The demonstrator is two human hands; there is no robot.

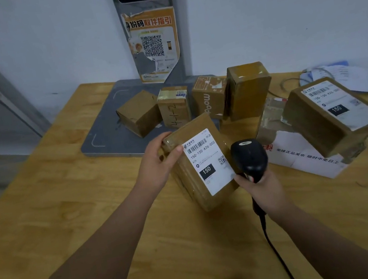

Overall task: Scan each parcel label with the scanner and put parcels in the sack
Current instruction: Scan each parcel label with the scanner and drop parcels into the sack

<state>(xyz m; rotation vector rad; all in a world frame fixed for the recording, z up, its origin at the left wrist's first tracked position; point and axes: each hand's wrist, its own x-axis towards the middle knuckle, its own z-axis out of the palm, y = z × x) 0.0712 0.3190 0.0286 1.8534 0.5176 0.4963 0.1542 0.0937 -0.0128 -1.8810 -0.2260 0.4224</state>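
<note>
Head view: left hand (pixel 155 166) grips a brown cardboard parcel (pixel 200 163) with a white label (pixel 209 162), tilted above the wooden counter (pixel 91 205). Right hand (pixel 264 188) clasps a black corded scanner (pixel 250 158) just beside the label.

A wooden table (pixel 72 208) (light-toned) stands against a white wall (pixel 278 12).
</note>
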